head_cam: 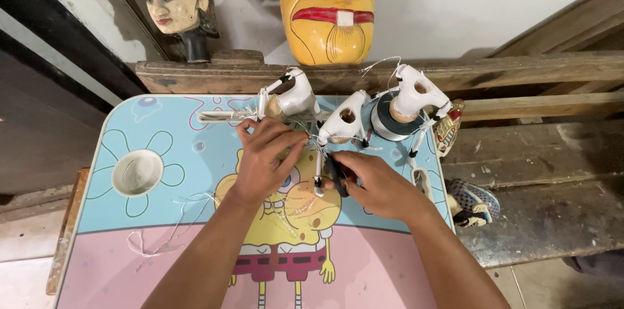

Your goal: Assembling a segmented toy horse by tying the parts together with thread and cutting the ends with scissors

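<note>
Now, near edge: I see both forearms coming up over the cartoon-printed table (97,263), pink near, blue far.
Loose thread: a white tangle (156,237) lies near left, apart from both hands.
Right hand: my right hand (377,185) is closed, pinching a small black tool (335,176) at the table's middle.
Left hand: my left hand (266,156) has its fingers curled onto thread beside the middle puppet body (343,124).
Key relation: the white puppet body lies just far of both hands, between them, long axis slanting far-right; the right hand is nearer its lower limb.
Far row: two more white puppet bodies (296,98) and a tape roll (390,120).
Farthest: a yellow mask (327,7) and carved head (175,3) on the wooden ledge (520,68).
</note>
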